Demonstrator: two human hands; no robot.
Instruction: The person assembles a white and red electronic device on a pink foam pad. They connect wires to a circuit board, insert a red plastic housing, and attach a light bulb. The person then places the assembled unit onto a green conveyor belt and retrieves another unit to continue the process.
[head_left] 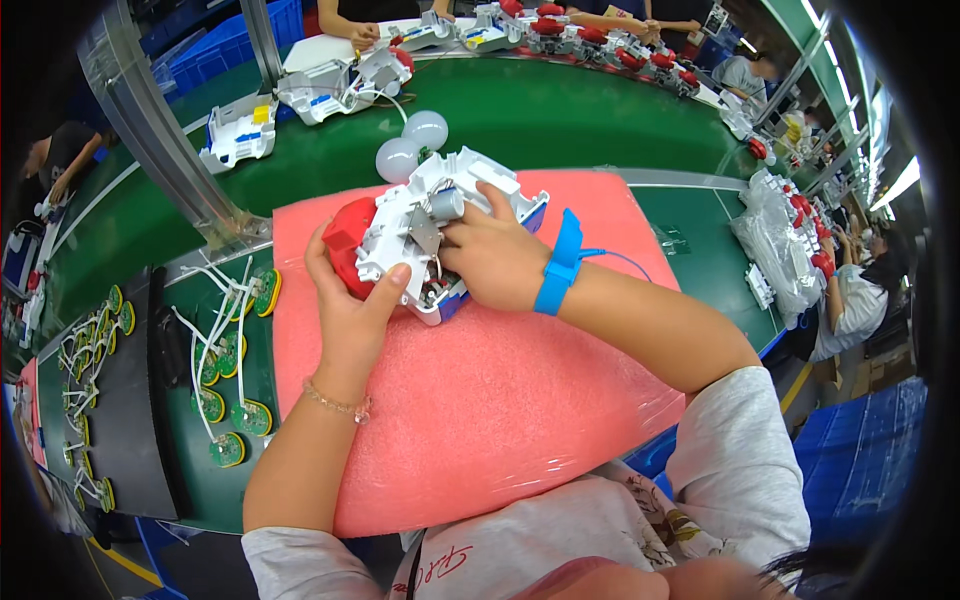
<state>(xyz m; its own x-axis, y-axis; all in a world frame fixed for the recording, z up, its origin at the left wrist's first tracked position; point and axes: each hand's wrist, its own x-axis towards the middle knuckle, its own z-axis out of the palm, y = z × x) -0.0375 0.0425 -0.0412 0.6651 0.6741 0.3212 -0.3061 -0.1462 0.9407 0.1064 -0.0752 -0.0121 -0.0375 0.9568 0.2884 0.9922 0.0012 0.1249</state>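
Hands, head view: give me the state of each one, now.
Left hand: closed around the white and red plastic housing, thumb on its near edge.
Right hand: resting on the housing, fingers curled into its open inside; a firm grip cannot be told.

White plastic housing (440,225), opened, inner parts exposed, with a red dome at its left end and blue trim beneath. Lies tilted on pink foam pad (500,400). Small silver cylindrical motor (445,204) seated inside.

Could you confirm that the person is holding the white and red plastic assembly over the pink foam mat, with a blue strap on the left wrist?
Not quite: in the head view the blue strap is on the right wrist, not the left; the left wrist bears a thin beaded bracelet. The rest stands: the left hand and right hand hold the white and red plastic assembly over the pink foam mat.
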